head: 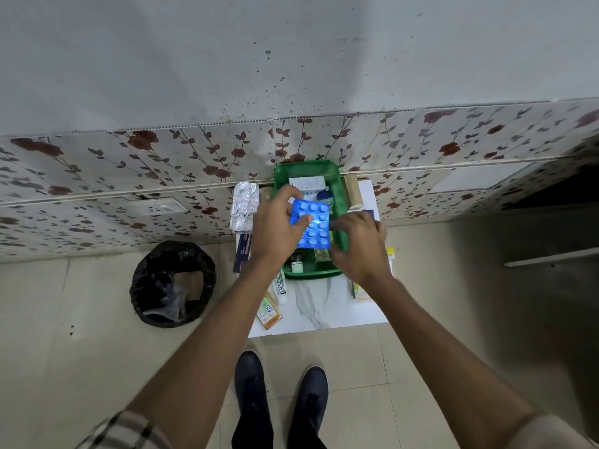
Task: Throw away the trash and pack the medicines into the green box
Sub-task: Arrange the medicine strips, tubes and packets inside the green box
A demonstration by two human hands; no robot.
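Observation:
A blue blister pack of tablets [313, 225] is held above the green box [306, 170], which stands on a small white marble-topped table [327, 306]. My left hand [275, 228] grips the pack's left side, thumb across its face. My right hand [359, 247] pinches the pack's right edge over the box's right wall. Inside the box lie a white carton [306, 183], a small white-capped bottle [297, 266] and other items, partly hidden by the pack and my hands.
A black-lined trash bin [172, 283] stands on the floor left of the table. On the table lie a silver foil strip [244, 205], a tube [280, 286], an amber bottle [269, 312], a cardboard roll [352, 191] and a yellow-white pack [390, 257]. The floral wall is behind.

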